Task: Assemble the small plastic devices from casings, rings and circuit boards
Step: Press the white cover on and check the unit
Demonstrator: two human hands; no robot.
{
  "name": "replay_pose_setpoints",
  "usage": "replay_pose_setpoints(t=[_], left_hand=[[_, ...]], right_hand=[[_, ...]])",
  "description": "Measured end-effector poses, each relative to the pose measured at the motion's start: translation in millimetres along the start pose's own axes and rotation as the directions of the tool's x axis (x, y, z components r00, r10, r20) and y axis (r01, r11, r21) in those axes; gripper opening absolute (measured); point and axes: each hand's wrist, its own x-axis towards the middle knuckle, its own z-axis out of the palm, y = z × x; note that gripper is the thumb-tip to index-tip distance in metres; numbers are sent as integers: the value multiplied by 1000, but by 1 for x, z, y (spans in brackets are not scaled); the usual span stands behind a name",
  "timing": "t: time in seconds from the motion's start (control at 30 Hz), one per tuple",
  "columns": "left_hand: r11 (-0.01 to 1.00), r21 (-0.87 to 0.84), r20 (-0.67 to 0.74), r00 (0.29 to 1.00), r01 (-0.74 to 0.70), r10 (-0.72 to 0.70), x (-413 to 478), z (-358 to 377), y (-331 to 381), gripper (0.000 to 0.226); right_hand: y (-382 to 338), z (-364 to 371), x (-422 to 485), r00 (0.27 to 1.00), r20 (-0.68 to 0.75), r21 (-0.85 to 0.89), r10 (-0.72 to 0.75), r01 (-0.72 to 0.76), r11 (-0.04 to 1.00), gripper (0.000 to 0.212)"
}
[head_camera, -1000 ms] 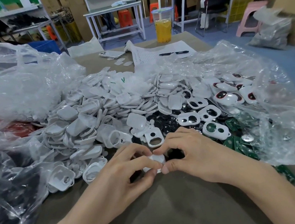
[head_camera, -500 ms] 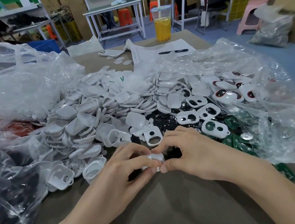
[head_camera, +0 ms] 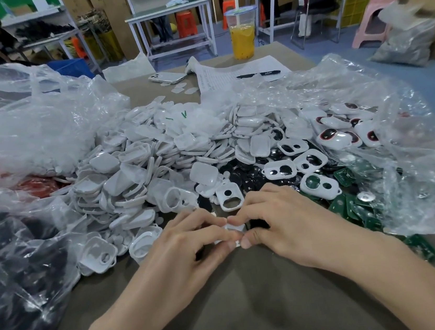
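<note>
Hands barely moved since earlier frames: same pinch, same spot. Brown matte table top (head_camera: pixel 242 312) in cluttered workshop. Heap of loose white plastic casings (head_camera: pixel 134 169) across middle, green circuit boards (head_camera: pixel 353 208) at right, crumpled clear plastic bags (head_camera: pixel 28 127) along both sides. Bare strip only at near edge, under forearms. Grip: left hand (head_camera: pixel 191 250) and right hand (head_camera: pixel 289 227), fingers curled, pinch small white plastic casing piece (head_camera: pixel 235 228) between them just above table. Piece mostly hidden, possibly two halves.

1. Pinching a small white casing (head_camera: pixel 235 228) between left hand (head_camera: pixel 183 254) and right hand (head_camera: pixel 287 227), thumb tips nearly meeting.
2. Working just before a heap (head_camera: pixel 143 168) of white parts, beside green boards (head_camera: pixel 353 208) at right.
</note>
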Motion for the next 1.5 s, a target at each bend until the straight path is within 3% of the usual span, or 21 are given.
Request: replay_pose_setpoints(t=[0.33,0.63,0.7,0.77,0.83,0.97,1.03,1.1,1.27,1.5], left_hand=[[1000,4,-64,997,30,-30,-5,9,3,28],[990,141,-65,997,-30,40,-9,1,3,25],[999,-20,-106,994,26,-28,-8,-1,4,23],[947,-306,-146,977,103,-154,-6,-2,7,19],[840,-522,-154,953,146,-262,-1,-3,12,13],[572,-798,-39,931,189,-362,7,-1,18,25],[471,-861,1,925,194,-379,7,0,19,33],[431,-883,1,920,185,-392,8,0,18,37],[444,-883,-26,928,152,-370,8,2,19,36],[456,-879,-75,903,140,-423,11,6,22,32]], right_hand=[[-7,5,-16,995,-78,-101,-66,58,993,35],[2,2,-15,992,-45,-24,-116,115,993,39],[4,2,-14,990,-100,83,-98,107,991,36],[1,2,-12,985,-174,326,-15,72,943,29],[-5,1,-8,971,-218,576,95,50,816,23],[-14,0,-1,954,-230,771,193,58,634,20],[-15,-1,1,958,-191,828,216,39,560,22],[-15,0,2,958,-158,856,241,11,516,26],[-16,1,5,948,-130,892,290,-16,452,23],[-20,1,6,944,-140,885,299,-16,466,21]])
